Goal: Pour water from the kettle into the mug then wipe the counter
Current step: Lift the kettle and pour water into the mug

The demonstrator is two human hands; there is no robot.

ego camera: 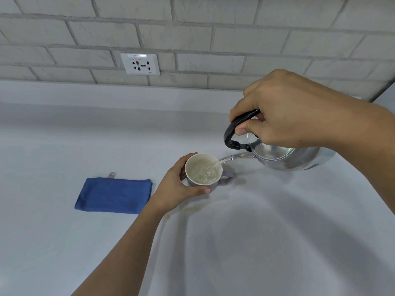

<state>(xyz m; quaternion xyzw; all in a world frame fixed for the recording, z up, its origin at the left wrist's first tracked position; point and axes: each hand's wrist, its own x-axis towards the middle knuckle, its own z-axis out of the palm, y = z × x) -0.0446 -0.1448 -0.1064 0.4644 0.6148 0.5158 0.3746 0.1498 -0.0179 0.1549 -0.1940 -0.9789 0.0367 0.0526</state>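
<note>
A shiny metal kettle (284, 155) is tilted to the left above the counter, its spout over the mug's rim. My right hand (284, 112) is closed around the kettle's black handle. Water streams from the spout into a pale lilac mug (204, 170) with a white inside, partly filled. My left hand (178, 185) wraps around the mug's left side and holds it on the white counter (245, 242). A folded blue cloth (114, 195) lies flat on the counter to the left of the mug, untouched.
A grey brick wall with a white power socket (140, 64) rises behind the counter. A faint brownish stain (188, 210) marks the counter just in front of the mug. The counter's right end meets a corner at the far right.
</note>
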